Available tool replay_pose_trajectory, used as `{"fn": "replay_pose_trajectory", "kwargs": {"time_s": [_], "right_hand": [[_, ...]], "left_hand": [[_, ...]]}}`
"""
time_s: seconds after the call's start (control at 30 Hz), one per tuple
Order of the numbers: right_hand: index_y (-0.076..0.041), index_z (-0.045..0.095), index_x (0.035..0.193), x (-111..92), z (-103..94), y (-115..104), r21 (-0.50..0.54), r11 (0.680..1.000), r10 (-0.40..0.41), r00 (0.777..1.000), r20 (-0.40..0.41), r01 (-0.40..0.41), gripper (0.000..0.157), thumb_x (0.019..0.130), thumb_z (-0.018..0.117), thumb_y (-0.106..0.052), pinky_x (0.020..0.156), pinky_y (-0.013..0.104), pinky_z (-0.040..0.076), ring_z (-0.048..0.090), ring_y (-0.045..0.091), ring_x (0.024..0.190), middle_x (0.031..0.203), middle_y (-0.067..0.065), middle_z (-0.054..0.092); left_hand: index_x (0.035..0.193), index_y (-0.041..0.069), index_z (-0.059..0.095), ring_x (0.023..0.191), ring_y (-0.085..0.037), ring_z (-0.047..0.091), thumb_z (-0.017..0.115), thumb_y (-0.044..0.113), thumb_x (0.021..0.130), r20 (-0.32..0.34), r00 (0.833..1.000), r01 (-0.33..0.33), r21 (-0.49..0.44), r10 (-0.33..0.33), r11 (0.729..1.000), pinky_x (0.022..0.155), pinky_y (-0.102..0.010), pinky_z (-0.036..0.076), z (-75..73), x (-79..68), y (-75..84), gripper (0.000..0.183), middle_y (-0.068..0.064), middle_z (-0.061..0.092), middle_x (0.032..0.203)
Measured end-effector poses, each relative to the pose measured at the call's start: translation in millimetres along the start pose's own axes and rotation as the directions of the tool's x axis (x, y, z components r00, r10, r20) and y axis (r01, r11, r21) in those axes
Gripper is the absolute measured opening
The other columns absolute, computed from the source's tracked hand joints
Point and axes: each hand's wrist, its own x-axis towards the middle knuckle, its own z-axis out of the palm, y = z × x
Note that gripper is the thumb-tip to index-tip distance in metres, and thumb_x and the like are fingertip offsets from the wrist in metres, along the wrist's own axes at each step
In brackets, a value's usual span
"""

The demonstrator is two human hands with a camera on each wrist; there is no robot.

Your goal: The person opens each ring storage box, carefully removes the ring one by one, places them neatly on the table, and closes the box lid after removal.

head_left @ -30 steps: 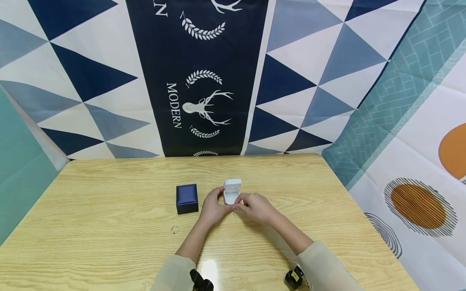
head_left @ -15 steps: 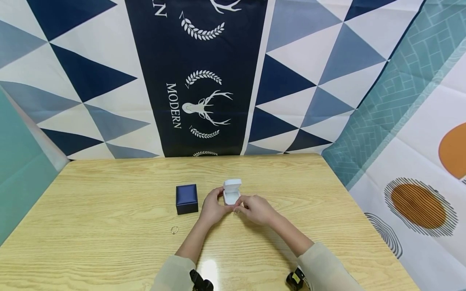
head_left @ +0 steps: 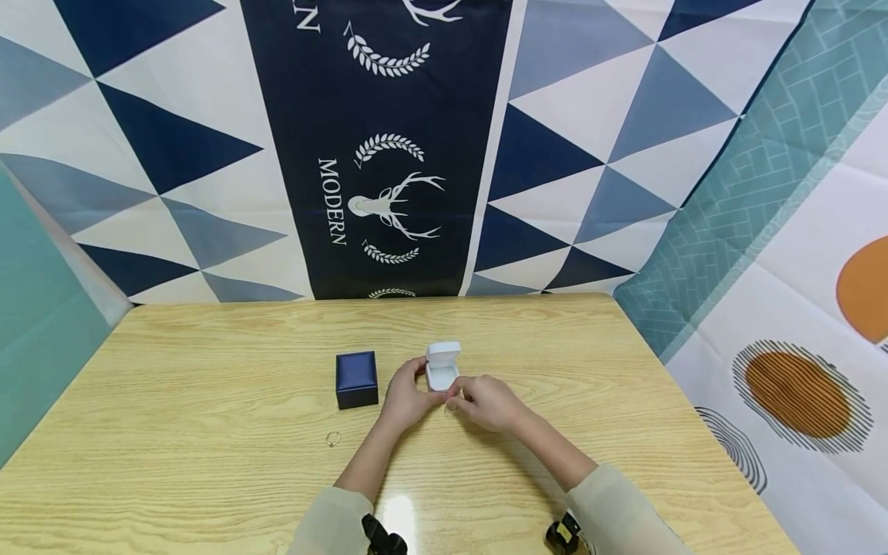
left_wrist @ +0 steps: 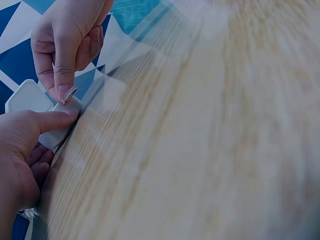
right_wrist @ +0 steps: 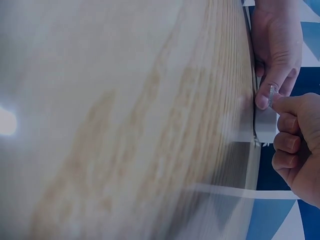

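Observation:
A small white ring box (head_left: 442,378) stands on the table with its lid up. My left hand (head_left: 405,397) grips it from the left, thumb along its near side. Just at its front right, my right hand (head_left: 489,402) pinches a ring (left_wrist: 70,94) between thumb and forefinger. Small stones glint along that ring's band in the left wrist view. In the right wrist view the ring sits close by the left thumb; whether they touch I cannot tell. The box's inside is white, and its details are too small to make out.
A closed dark blue box (head_left: 356,378) stands left of my left hand. A second, thin ring (head_left: 333,438) lies on the wooden table (head_left: 208,432) nearer to me. Patterned cloth (head_left: 388,154) hangs behind the table's far edge.
The pinched ring has shifted slightly toward me, hanging a little lower from the right fingertips. The left hand and the white ring box have stayed in place.

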Motion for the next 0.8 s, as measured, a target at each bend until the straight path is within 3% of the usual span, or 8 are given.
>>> {"fn": "replay_pose_trajectory", "kwargs": {"time_s": [0.8], "right_hand": [[-0.009, 0.068, 0.092, -0.5, 2.2, -0.3, -0.020, 1.000, -0.018, 1.000, 0.004, 0.019, 0.015, 0.093, 0.058, -0.020, 0.042, 0.016, 0.025, 0.033, 0.001, 0.047, 0.056, -0.009, 0.045]], "left_hand": [[0.130, -0.001, 0.050, 0.124, -0.035, 0.047, 0.083, 0.014, 0.069, 0.004, 1.000, 0.008, -0.023, -0.008, 1.000, 0.107, -0.051, 0.034, -0.1, 0.0, 0.0, 0.070, -0.018, 0.056, 0.127]]}}
